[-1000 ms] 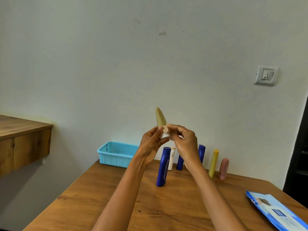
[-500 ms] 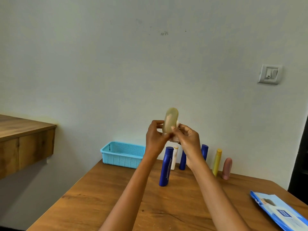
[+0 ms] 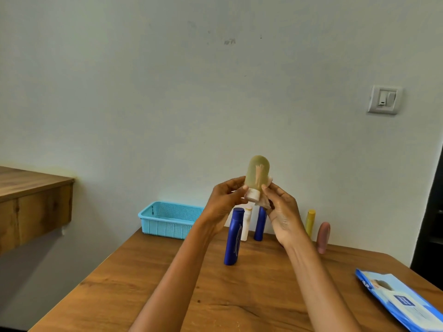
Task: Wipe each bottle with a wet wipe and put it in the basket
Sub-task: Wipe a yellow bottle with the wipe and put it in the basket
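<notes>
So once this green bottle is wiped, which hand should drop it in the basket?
Probably the left hand: it grips the green bottle, and the blue basket sits on its side. The right hand holds the wet wipe.

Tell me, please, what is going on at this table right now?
A person is holding a yellowish-green bottle up in front of them, white cap downward. The left hand grips it near the cap, and the right hand holds a white wet wipe against its lower end. On the wooden table more bottles stand waiting: two dark blue, one white, one yellow, one pink. The light blue basket sits at the far left; no bottle shows inside it. A blue wipes pack lies on the right.
</notes>
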